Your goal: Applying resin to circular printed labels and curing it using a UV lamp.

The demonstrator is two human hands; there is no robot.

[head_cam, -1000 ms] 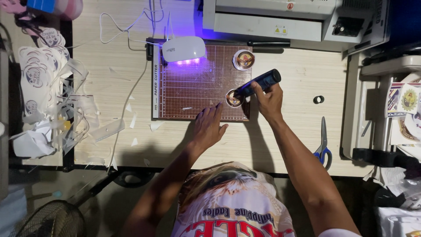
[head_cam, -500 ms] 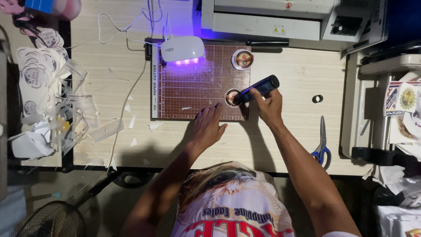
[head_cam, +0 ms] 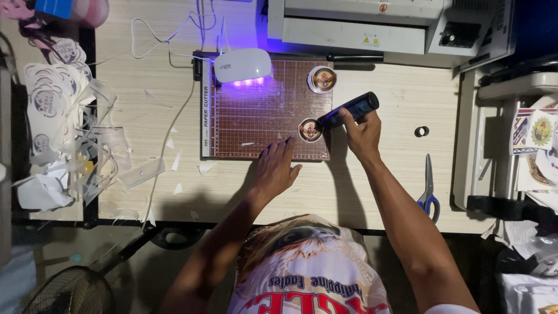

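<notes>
**Round badge under a dark tool on the cutting mat**

Fingers of the right hand (head_cam: 361,132) are curled tightly round a dark tube-shaped tool (head_cam: 350,109), which lies at a slant with its lower end pointing down and to the left. That end sits at the edge of a round badge (head_cam: 310,130), a disc with a white rim and a dark, coloured middle; whether the tip actually touches the disc cannot be told from this height. The badge lies on the brown gridded cutting mat (head_cam: 261,116), close to its right edge and near the lower corner.

Fingers of the left hand (head_cam: 276,168) are spread and laid flat, holding nothing, with the fingertips pressing on the lower border of the mat, just to the left of the badge and apart from it.

A second round badge (head_cam: 321,79) lies higher on the mat, near its upper right corner. At the top of the mat stands a small white lamp (head_cam: 242,64) that throws violet light over the grid below it, and a white cable (head_cam: 168,40) loops away from it across the pale wooden table (head_cam: 378,192). To the right, well apart from the hands, lie blue-handled scissors (head_cam: 428,189) and a small dark ring (head_cam: 422,131). On the left edge of the table sits a heap of cut paper circles and scraps (head_cam: 55,128). A grey machine (head_cam: 360,23) stands along the far side.
</notes>
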